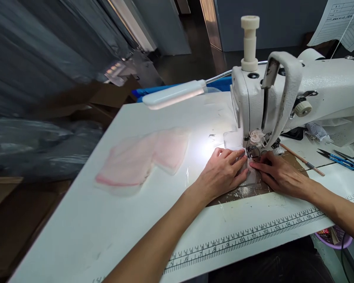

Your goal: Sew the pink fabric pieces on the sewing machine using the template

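Observation:
Both my hands lie flat on a small clear, see-through piece point(251, 177) under the needle of a white sewing machine point(286, 94). My left hand point(222, 173) presses the piece from the left, fingers stretched toward the presser foot point(253, 151). From the right, my right hand point(279, 175) holds it down with its fingers flat and pointing left, close to the foot. A stack of thin pink pieces point(141, 157) lies on the white table point(106, 220), well to the left of my hands.
A white lamp bar point(174, 94) on a flexible neck hangs over the table. Blue-handled scissors point(338, 159) and a thin stick point(302, 159) lie right of the machine. A printed ruler point(253, 236) runs along the table's near edge. Dark wrapped bundles fill the left side.

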Tool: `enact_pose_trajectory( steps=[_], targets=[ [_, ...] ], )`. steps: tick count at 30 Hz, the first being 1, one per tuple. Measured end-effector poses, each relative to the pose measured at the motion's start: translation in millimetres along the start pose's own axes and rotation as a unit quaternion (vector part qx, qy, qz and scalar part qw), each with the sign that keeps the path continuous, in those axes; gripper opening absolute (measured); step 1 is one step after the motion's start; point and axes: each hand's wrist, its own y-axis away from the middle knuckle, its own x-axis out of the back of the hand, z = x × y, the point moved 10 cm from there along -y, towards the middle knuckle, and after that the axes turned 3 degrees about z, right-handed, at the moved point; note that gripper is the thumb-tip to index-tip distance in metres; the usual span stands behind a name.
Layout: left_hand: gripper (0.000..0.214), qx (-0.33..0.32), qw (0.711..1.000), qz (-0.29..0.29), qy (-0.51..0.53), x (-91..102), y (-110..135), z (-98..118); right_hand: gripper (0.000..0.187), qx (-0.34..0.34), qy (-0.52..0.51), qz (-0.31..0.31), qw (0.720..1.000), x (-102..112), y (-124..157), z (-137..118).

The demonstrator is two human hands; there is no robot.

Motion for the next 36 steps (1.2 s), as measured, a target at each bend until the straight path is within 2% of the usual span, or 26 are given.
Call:
enact_pose_trajectory(
  steps=[3, 5, 7, 9, 11, 13, 16, 24, 30, 36],
  targets=[
    [0.033, 0.011, 1.000, 0.017, -0.001, 2.3, 0, -2, 0.035, 0.005, 0.000, 0.007, 1.000, 2, -1, 0],
    [0.030, 0.008, 0.999, 0.051, 0.005, 10.5, -1, -1, 0.034, -0.010, -0.019, 0.008, 1.000, 5, -2, 3],
    [0.024, 0.000, 0.995, 0.095, 0.037, 23.3, 0, 0, 0.034, -0.054, -0.048, 0.016, 0.997, 9, -2, 12],
    [0.017, -0.015, 0.987, 0.112, 0.117, 33.2, 0, 2, 0.033, -0.105, -0.069, 0.028, 0.992, 14, -2, 21],
    [0.014, -0.030, 0.971, 0.086, 0.220, 34.9, -1, 5, 0.034, -0.134, -0.079, 0.038, 0.987, 18, -2, 26],
    [0.015, -0.034, 0.954, 0.034, 0.295, 29.6, -1, 9, 0.034, -0.144, -0.087, 0.039, 0.985, 20, -3, 28],
    [0.016, -0.021, 0.947, -0.012, 0.321, 20.0, 0, 8, 0.033, -0.144, -0.099, 0.036, 0.984, 21, -4, 27],
    [0.022, -0.045, 0.958, 0.001, 0.283, 16.5, 0, 4, 0.032, -0.126, -0.086, 0.052, 0.987, 23, -3, 27],
    [0.020, -0.030, 0.953, 0.016, 0.301, 19.7, 0, 2, 0.031, -0.071, -0.066, 0.041, 0.994, 19, -4, 17],
    [0.018, -0.023, 0.947, 0.025, 0.320, 21.2, 0, 1, 0.034, -0.056, -0.034, 0.021, 0.998, 15, -2, 13]
  ],
)
